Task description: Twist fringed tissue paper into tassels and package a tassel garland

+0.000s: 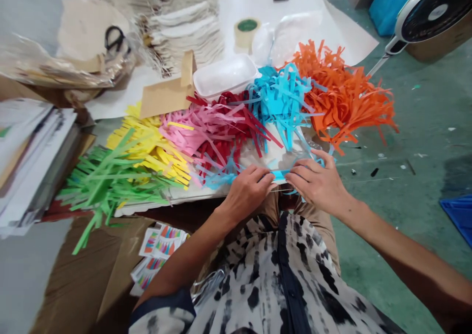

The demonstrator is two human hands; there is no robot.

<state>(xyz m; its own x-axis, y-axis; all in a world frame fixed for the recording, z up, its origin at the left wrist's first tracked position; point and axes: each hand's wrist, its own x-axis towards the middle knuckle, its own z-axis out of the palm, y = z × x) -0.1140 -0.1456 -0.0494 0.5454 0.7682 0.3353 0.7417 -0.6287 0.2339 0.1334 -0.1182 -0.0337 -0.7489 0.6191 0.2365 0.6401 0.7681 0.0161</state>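
At the table's front edge, my left hand (251, 186) and my right hand (315, 179) face each other, both with fingers bent and closed on a light-blue fringed paper tassel (281, 175). Its middle shows as a narrow band between my fingertips, and cut strips fan out to the left beyond my left hand. Beyond my hands lies a pile of blue fringed paper (282, 96), with orange fringed paper (339, 93) to its right. Dark red fringe (230, 140), pink fringe (195, 127), yellow fringe (151, 150) and green fringe (110, 177) spread leftward.
A white plastic tray (225, 76) and a brown envelope (162, 96) lie behind the fringes. Further back are a tape roll (248, 32), stacked off-white bundles (184, 24) and black-handled scissors (114, 39). A fan (437, 12) stands at right; printed cards (162, 245) sit below the table.
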